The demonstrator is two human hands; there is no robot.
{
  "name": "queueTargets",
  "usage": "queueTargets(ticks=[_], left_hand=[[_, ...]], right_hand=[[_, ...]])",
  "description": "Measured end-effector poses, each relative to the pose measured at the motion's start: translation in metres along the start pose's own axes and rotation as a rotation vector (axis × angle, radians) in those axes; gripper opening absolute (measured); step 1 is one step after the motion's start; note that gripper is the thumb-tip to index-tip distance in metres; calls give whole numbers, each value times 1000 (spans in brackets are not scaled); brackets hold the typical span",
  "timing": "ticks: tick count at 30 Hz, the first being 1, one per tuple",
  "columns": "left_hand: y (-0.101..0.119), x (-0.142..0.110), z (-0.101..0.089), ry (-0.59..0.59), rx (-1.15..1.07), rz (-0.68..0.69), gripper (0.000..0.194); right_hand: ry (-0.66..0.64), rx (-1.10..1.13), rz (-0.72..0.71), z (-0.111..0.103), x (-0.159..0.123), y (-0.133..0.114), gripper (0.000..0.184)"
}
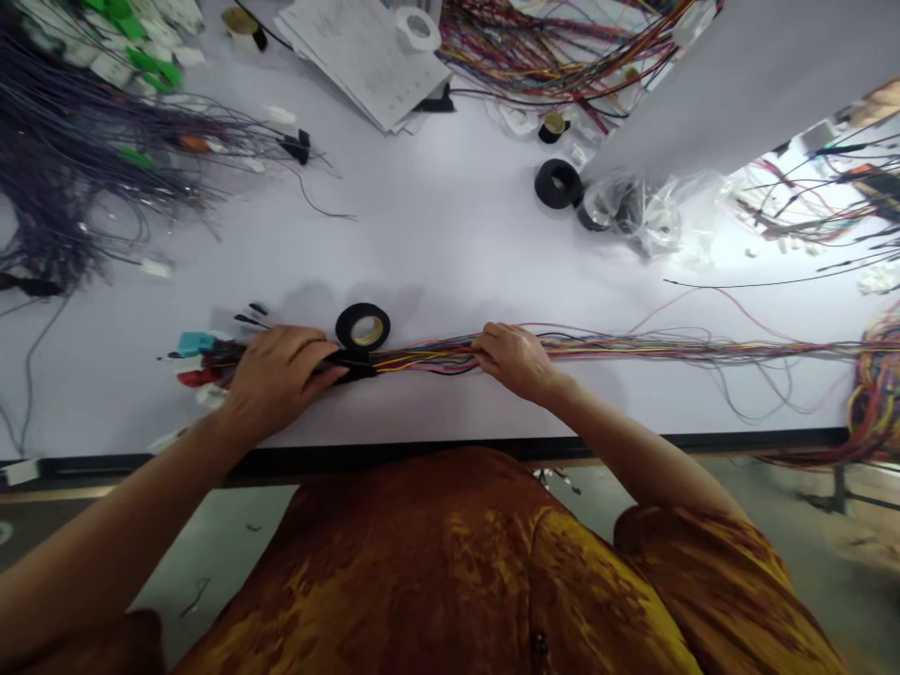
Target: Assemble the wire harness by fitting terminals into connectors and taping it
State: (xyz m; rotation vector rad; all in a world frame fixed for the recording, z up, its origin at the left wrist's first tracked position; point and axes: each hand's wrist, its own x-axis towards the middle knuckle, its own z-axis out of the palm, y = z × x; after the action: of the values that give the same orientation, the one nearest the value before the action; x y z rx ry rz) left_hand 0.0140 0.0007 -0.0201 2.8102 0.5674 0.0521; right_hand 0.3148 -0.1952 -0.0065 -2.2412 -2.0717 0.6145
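A long bundle of coloured wires [428, 355] lies along the front of the table. Its left part is wrapped in black tape [360, 363], and my left hand [277, 375] is closed round that wrapped part. Beyond that hand, blue, red and white connectors [195, 344] stick out at the bundle's left end. My right hand [517, 358] grips the loose wires farther right, fingers curled over them. A roll of black tape [363, 326] rests against the bundle between my hands, just behind the wrapped part.
Dark wires [63, 150] with white and green connectors heap at the left. Papers [366, 61] lie at the back, beside another wire bundle [562, 56]. A black tape roll [558, 184] and plastic bags [653, 216] sit back right. The table's black edge [436, 455] runs before me.
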Motion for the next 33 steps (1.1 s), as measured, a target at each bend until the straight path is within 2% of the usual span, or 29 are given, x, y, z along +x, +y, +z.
queueTargets(ticks=[2,5,9,14,17,21,26,30,33], left_hand=[[11,-5,-2,-5,98,61,42],[18,-10,0,-70,223,133,35],[9,-12,4,-125,235,167,31],[-8,-16,12,-58,137,118,29],[-7,-15,14,-46,171,116,31],[4,-7,13,-10,221,133,28],[6,7,16,71,137,149,17],[1,11,16,4,115,122,12],[-1,11,17,-36,130,89,14]], right_hand=[[-12,-4,21,-1,4,-4,14],[-17,-38,30,2,8,-4,17],[-16,-128,-40,13,10,4,27],[26,-127,-92,21,8,15,34],[56,-97,-97,20,5,15,32],[126,-35,-91,24,2,15,28],[228,86,-111,34,-1,19,28],[322,308,-119,39,-7,29,26],[368,413,-45,36,-14,30,21]])
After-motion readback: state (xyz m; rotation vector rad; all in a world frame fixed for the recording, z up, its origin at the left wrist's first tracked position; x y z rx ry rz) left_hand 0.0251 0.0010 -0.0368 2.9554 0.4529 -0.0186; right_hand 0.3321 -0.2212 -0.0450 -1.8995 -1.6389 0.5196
